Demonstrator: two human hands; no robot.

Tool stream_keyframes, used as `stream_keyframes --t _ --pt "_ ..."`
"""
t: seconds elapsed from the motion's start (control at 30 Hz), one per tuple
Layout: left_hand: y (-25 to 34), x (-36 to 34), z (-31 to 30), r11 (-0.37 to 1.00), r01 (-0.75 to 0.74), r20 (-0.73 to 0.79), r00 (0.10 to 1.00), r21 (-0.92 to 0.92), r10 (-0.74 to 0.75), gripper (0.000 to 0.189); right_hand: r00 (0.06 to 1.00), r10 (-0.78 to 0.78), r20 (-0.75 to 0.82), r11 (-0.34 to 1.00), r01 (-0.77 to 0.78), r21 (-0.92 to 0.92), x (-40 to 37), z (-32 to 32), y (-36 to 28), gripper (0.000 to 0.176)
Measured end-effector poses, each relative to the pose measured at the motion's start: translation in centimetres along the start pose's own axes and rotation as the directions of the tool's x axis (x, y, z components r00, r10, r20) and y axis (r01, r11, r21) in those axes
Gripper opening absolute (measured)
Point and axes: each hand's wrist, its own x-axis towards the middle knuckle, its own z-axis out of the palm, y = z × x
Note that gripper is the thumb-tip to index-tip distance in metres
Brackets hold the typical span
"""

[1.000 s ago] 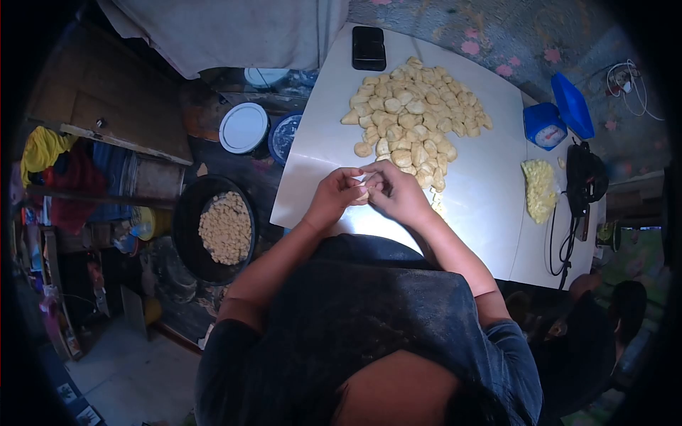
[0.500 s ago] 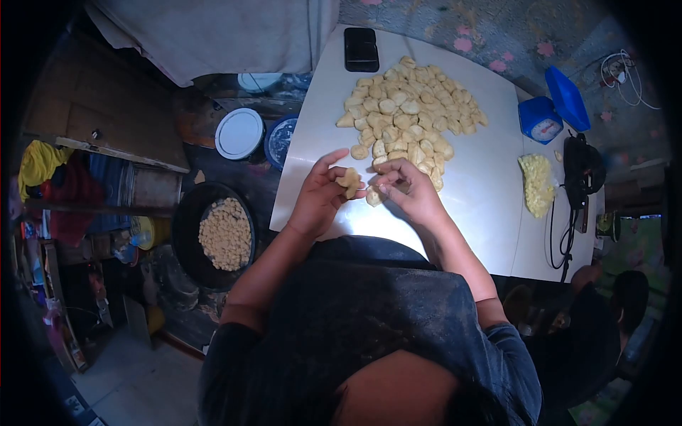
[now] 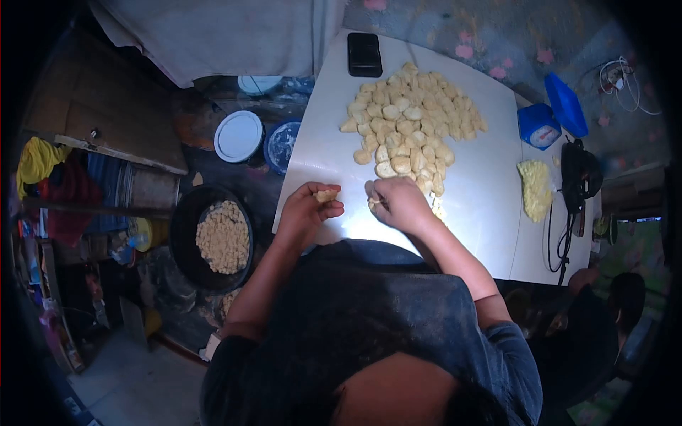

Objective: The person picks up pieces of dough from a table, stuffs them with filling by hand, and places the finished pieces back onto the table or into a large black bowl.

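Note:
A pinched piece of dough (image 3: pixel 326 196) sits between the thumb and fingers of my left hand (image 3: pixel 305 211), raised over the near left part of the white table (image 3: pixel 479 213). To its right, my right hand (image 3: pixel 399 204) is closed, its fingertips around a small pale yellow piece (image 3: pixel 374 204) that is mostly hidden. Just beyond my right hand lies a big heap of dough pieces (image 3: pixel 408 113), its near end reaching my knuckles. Some small pale bits (image 3: pixel 439 210) show beside my right wrist.
Left of the table, a black tub (image 3: pixel 177 245) holds many small dough lumps; lidded buckets (image 3: pixel 239 136) stand behind it. On the table are a black case (image 3: pixel 364 55), a blue scale (image 3: pixel 538 128), a bag of yellow pieces (image 3: pixel 536 190) and a black corded device (image 3: pixel 580 170). A person (image 3: pixel 590 334) sits at right.
My hands have moved apart: the left drew back leftward with its dough, the right turned palm-down and closed around the small piece. The view has shifted slightly.

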Motion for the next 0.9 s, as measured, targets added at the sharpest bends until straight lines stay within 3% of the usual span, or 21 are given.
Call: stream_keyframes --t 0.03,0.07,0.1,0.13,0.2,0.27,0.37,0.4,0.47,0.53,0.6,0.63,0.7,0.8,0.87,0.9 --pt "0.0 0.0 -0.2 0.989 -0.051 0.068 0.996 -0.137 0.06 0.023 0.994 0.012 -0.104 0.982 0.008 0.189 -0.4 0.3 -0.1 0.02" --pt "0.1 -0.1 -0.1 0.988 -0.07 0.08 0.993 -0.135 0.081 0.023 0.978 0.037 -0.205 0.929 0.042 0.368 -0.6 0.7 -0.1 0.025" --pt "0.1 -0.3 0.1 0.986 -0.105 0.058 0.992 -0.126 0.113 0.029 0.973 0.074 -0.218 0.763 0.086 0.641 -0.4 1.0 -0.3 0.036" --pt "0.0 -0.5 0.2 0.984 -0.131 0.028 0.99 -0.12 0.135 0.034 0.966 0.131 -0.222 0.714 0.063 0.697 -1.0 0.6 -0.3 0.034" --pt "-0.1 -0.7 0.1 0.987 -0.157 0.027 0.987 -0.033 0.158 0.037 0.973 0.229 -0.028 0.338 -0.053 0.94 -1.2 -0.3 0.2 0.028" --pt "0.1 -0.9 0.3 0.974 -0.095 -0.034 0.994 0.205 0.104 0.031 0.977 0.209 -0.041 0.283 -0.02 0.959 -1.3 -0.8 1.2 0.02" --pt "0.6 -1.2 1.1 0.945 -0.051 -0.024 0.998 0.322 0.062 0.025 0.927 0.375 0.013 -0.094 0.025 0.995 -1.6 -1.6 1.3 0.02" --pt "0.5 -1.1 1.0 0.946 -0.048 -0.023 0.998 0.321 0.059 0.025 0.926 0.378 0.014 -0.094 0.024 0.995 -1.8 -2.3 1.0 0.02" --pt "0.0 -1.0 0.3 0.89 -0.092 -0.02 0.993 0.446 0.112 0.022 0.933 0.354 0.059 -0.345 0.071 0.936 -2.2 -3.4 0.2 0.021" --pt "-0.1 -0.9 0.0 0.844 -0.104 -0.038 0.989 0.526 0.146 0.02 0.942 0.335 -0.005 -0.324 0.12 0.938 -2.5 -2.9 0.1 0.022" --pt "-0.4 -0.9 -0.5 0.788 -0.11 -0.049 0.983 0.606 0.175 0.018 0.878 0.447 -0.172 0.001 0.191 0.982 -2.8 -2.1 -0.1 0.023" --pt "-0.8 -0.8 -0.9 0.789 -0.167 0.011 0.98 0.591 0.199 0.017 0.873 0.457 -0.171 -0.002 0.194 0.981 -3.1 -1.9 0.3 0.023" --pt "-0.8 -0.9 -0.3 0.79 -0.217 0.075 0.974 0.573 0.213 0.016 0.933 0.317 -0.172 0.1 0.147 0.984 -3.7 -1.9 0.8 0.02" --pt "-0.8 -1.0 0.9 0.832 -0.226 0.001 0.965 0.506 0.262 0.021 0.896 0.436 -0.082 0.156 0.015 0.988 -3.6 -2.0 -1.4 0.018" --pt "-0.6 -0.9 0.9 0.734 -0.22 0.025 0.963 0.643 0.267 0.033 0.929 0.364 -0.065 0.229 -0.021 0.973 -3.8 -1.4 -1.3 0.018" --pt "-0.5 -0.8 0.6 0.734 -0.219 0.025 0.964 0.643 0.266 0.033 0.97 0.099 -0.221 0.537 0.135 0.832 -3.6 -0.3 -0.6 0.018"
